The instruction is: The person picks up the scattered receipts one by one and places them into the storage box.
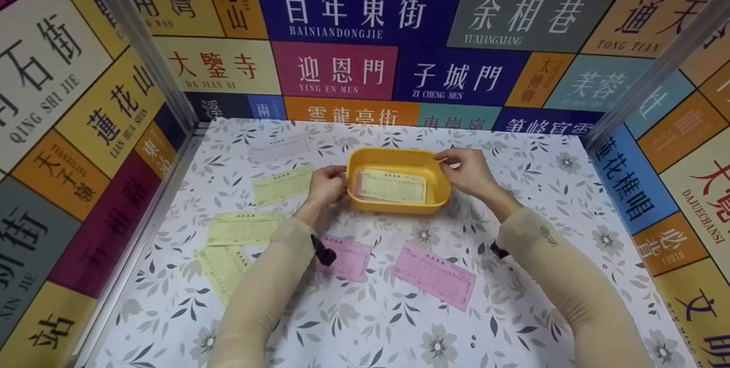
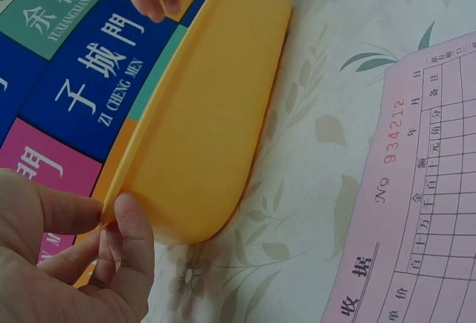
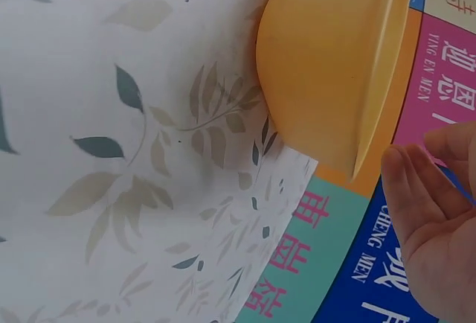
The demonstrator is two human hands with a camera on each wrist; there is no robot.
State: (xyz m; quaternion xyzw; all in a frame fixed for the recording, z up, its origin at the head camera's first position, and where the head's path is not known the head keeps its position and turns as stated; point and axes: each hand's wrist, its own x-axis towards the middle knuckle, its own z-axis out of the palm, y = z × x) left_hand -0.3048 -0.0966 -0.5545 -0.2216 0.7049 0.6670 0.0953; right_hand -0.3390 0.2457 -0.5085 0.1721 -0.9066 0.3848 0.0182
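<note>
A yellow plastic tub (image 1: 399, 207) stands at the back middle of the table, with a yellow-green receipt slip (image 1: 392, 186) on top of a pink one inside. My left hand (image 1: 328, 185) pinches the tub's left rim; the left wrist view shows its thumb and index finger (image 2: 135, 237) on the edge. Beside the back right corner is my right hand (image 1: 467, 171), its fingers loosely bent. In the right wrist view a small gap separates those fingers (image 3: 398, 178) from the rim.
Yellow-green slips (image 1: 242, 228) lie at the left, below a pale slip (image 1: 279, 148). Two pink slips, one partly behind the left wrist (image 1: 351, 259) and another (image 1: 436, 276), lie in front of the tub. Panels with printed characters (image 1: 359, 8) enclose the table.
</note>
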